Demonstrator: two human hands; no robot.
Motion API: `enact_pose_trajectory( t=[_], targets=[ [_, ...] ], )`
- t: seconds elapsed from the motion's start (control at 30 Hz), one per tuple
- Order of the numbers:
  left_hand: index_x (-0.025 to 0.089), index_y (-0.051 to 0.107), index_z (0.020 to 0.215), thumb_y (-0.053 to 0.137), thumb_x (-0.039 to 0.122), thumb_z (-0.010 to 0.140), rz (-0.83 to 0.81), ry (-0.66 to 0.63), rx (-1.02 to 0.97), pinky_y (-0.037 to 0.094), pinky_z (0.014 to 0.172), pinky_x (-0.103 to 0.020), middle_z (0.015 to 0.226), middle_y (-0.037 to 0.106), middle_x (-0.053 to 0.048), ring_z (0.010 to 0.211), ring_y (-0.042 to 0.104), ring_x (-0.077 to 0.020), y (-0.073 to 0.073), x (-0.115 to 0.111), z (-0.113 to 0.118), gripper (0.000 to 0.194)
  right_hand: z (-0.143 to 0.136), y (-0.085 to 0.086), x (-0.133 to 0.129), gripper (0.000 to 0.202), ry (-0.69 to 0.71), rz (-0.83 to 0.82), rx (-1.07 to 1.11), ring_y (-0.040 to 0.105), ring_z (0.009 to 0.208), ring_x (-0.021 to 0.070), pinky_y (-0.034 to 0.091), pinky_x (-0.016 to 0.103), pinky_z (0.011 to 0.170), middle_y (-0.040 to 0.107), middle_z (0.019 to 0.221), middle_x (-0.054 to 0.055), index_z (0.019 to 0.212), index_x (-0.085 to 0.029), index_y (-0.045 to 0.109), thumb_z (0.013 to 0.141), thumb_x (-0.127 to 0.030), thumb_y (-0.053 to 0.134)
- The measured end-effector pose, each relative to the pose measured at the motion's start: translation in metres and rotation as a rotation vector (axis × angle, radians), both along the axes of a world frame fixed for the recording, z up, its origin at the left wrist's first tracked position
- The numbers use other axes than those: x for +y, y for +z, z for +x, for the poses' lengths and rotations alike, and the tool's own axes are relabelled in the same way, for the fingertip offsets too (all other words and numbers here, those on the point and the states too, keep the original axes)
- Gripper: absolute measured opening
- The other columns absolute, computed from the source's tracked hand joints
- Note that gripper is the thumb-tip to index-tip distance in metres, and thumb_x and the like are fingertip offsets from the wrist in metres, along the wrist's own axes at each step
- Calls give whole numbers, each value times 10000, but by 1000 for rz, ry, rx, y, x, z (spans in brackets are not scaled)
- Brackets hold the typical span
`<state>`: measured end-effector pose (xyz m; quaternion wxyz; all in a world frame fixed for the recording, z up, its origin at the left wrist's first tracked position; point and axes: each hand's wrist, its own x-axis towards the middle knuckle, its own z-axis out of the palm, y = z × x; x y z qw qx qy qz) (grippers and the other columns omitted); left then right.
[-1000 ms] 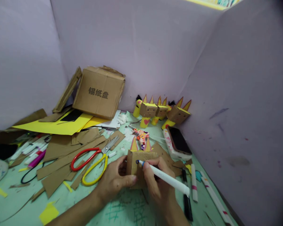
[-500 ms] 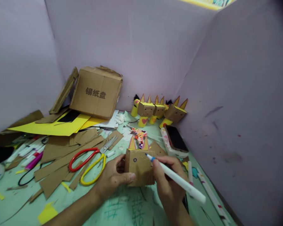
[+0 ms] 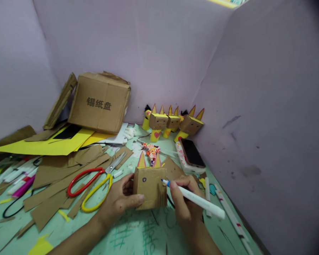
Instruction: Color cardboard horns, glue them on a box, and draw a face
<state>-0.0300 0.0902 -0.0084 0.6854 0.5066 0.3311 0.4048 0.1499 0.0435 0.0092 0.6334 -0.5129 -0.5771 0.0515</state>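
Note:
My left hand grips the left side of a small cardboard box, its thumb pressed on the front face. Two pointed yellow ears edged in pink stand on top of this box. A small blue ring is drawn at the upper left of its front. Between the fingers of my right hand is a white marker pen with a blue tip. That tip is at the right part of the front face; whether it touches the cardboard I cannot tell.
Left of the box lie scissors with red and yellow handles, on cardboard scraps. A larger cardboard box leans at the back. Several yellow-bodied cardboard animals stand by the wall. At right are a phone and patterned strips.
The view has shifted slightly, moving the whole scene left. The marker tip has come a little lower on the box's face. Both hands keep their hold.

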Motion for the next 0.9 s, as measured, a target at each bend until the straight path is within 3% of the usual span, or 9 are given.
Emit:
enact_pose_trajectory(
  t=[0.9],
  targets=[
    [141, 565, 1141, 772, 285, 585, -14, -6, -25, 476, 898, -423, 1116, 679, -110, 1046, 606, -325, 2, -2, 1, 611, -7, 9, 2, 181, -36, -57, 1, 472, 391, 116, 360, 211, 370, 526, 454, -48, 644, -213, 525, 803, -274, 587]
  ],
)
